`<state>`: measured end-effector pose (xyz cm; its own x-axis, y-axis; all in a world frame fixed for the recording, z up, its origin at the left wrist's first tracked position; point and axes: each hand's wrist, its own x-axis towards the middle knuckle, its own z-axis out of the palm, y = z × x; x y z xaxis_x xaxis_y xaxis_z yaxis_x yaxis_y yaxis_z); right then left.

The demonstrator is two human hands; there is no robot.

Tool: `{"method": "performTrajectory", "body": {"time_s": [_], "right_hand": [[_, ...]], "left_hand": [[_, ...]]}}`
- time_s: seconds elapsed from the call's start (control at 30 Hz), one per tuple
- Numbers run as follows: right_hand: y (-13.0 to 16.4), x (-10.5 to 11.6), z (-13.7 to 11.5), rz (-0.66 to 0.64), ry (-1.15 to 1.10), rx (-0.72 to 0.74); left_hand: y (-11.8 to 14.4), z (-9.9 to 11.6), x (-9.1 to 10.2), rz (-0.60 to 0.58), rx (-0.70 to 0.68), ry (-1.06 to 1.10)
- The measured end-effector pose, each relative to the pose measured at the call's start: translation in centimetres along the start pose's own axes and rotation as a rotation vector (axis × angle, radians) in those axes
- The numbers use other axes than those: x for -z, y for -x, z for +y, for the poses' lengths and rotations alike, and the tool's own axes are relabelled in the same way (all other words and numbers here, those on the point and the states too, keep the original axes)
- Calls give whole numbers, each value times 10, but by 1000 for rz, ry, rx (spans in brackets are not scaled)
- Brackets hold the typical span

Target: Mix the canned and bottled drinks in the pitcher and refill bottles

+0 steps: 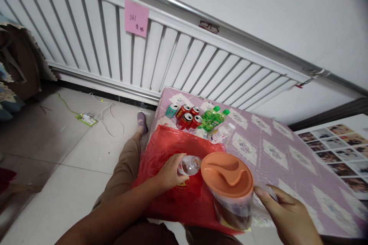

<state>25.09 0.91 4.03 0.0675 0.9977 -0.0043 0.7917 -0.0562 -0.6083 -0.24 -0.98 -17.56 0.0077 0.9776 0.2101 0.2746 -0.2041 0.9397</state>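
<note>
My left fingers (172, 162) are wrapping around a clear plastic bottle (189, 165), holding it on its side over the red bag (169, 195) spread on the desk (287, 149). My right hand (287, 214) is gripping the handle side of a pitcher with an orange lid (227, 174), just beside the bottle. Behind them, red cans (188, 118), a teal can (171, 110) and green bottles (214, 119) are standing clustered near the desk's far edge.

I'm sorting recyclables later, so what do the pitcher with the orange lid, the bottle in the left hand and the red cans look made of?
Pitcher: clear, glossy plastic by the look, since dark contents show through; its orange lid looks like matte moulded plastic. Bottle in the left hand: thin transparent plastic, probably. Red cans: likely printed metal, with silvery tops.
</note>
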Motion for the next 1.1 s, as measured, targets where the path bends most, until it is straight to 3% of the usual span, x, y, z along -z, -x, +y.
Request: {"method": "performTrajectory", "body": {"time_s": [0.17, 0.37, 0.63, 1.1], "right_hand": [[6, -3, -9, 3, -30, -18], [15, -8, -16, 96, -47, 15], [2, 1, -2, -36, 57, 5], [3, 0, -3, -29, 24, 33]], "left_hand": [[0, 2, 1, -3, 13, -2], [1, 5, 1, 0, 24, 9], [1, 3, 1, -5, 20, 1], [1, 2, 0, 2, 2, -13]]}}
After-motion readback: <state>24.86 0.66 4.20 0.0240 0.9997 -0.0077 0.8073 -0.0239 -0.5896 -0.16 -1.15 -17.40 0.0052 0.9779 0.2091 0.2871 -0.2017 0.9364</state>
